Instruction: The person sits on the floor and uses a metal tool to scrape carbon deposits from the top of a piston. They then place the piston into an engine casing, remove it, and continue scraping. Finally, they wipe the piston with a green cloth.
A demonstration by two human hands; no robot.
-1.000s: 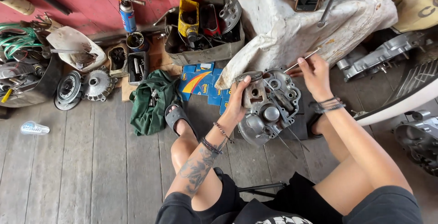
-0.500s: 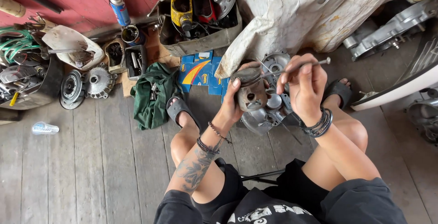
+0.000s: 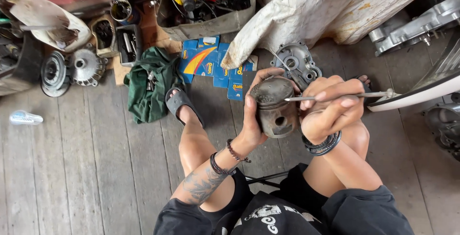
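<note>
Above the person's knees, the left hand (image 3: 252,120) is closed around a dark, dirty piston (image 3: 275,106), with the thumb on the near side and the fingers behind. It is held up close to the eyes and turned so that its crown and upper edge face the right hand, probably to let the tool reach that edge. The right hand (image 3: 328,108) is closed on one thin metal rod (image 3: 335,96), pinched between thumb and fingers like a pen; the tip lies at the top edge of the piston, though I cannot tell if it really touches.

On the wooden floor (image 3: 96,158) behind the piston lies one grey engine cover (image 3: 296,62), partly hidden by the hands. Counted: one piston, one rod, one engine cover. Near the left foot there is one green cloth (image 3: 151,91) and several blue flat boxes (image 3: 211,67), maybe four or five because they overlap. One metal tray of parts (image 3: 206,24) stands farther away, beside one white cloth (image 3: 306,10).
</note>
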